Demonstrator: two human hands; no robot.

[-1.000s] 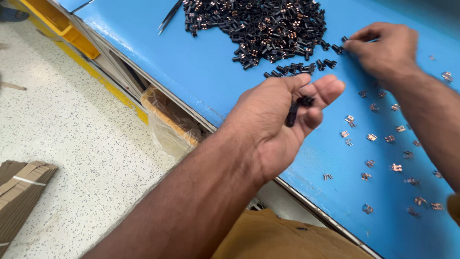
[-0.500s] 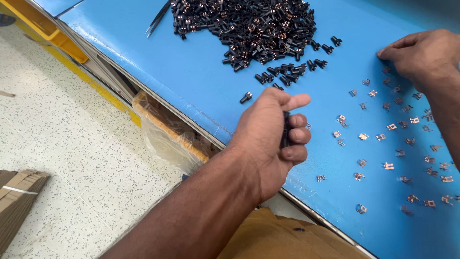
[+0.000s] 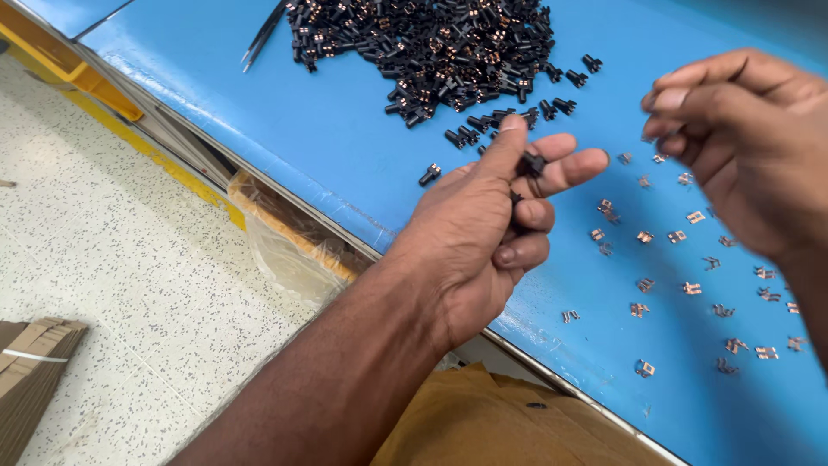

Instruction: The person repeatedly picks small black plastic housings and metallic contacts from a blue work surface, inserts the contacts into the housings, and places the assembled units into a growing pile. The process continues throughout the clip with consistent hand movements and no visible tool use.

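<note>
- Big blue table [image 3: 259, 112] under everything.
- Heap of small black parts [image 3: 423, 43] at the top, just above the left hand.
- Left hand [image 3: 483, 233] pinching one black part [image 3: 530, 164], above the table.
- Right hand [image 3: 750, 147] raised, fingertips pressed together; cannot tell on what.
- Tiny metal clips [image 3: 681, 285] scattered between and below both hands.

A flat brown cardboard bundle [image 3: 34, 380] with a pale strap lies on the floor, lower left. A clear plastic bag [image 3: 293, 250] hangs under the table edge.

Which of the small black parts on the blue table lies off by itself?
The black part lying alone just left of the left hand, apart from the big pile.
</note>
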